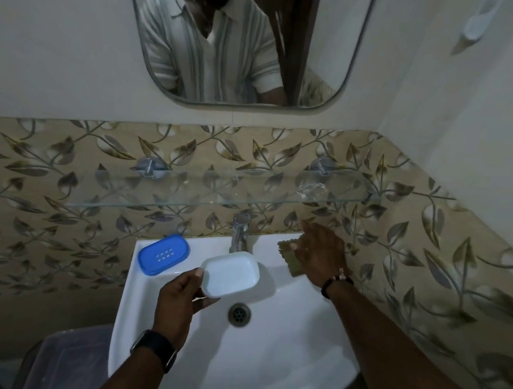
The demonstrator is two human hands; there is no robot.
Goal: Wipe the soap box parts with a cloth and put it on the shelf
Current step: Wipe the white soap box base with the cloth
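My left hand (pixel 178 301) holds the white soap box part (pixel 230 274) by its near left corner, above the sink basin. The blue soap box part (pixel 163 254), with small drain holes, lies on the sink's back left rim. My right hand (pixel 321 253) rests on a beige cloth (pixel 287 254) lying on the sink's back right rim; its fingers lie flat over the cloth, and whether they grip it I cannot tell. The glass shelf (pixel 207 191) runs along the wall above the tap.
A chrome tap (pixel 240 231) stands at the back middle of the white sink (pixel 267 362), with the drain (pixel 239 314) below it. A mirror (pixel 244 41) hangs above the shelf. A translucent bin (pixel 64 360) sits at lower left. Tiled walls close in on the right.
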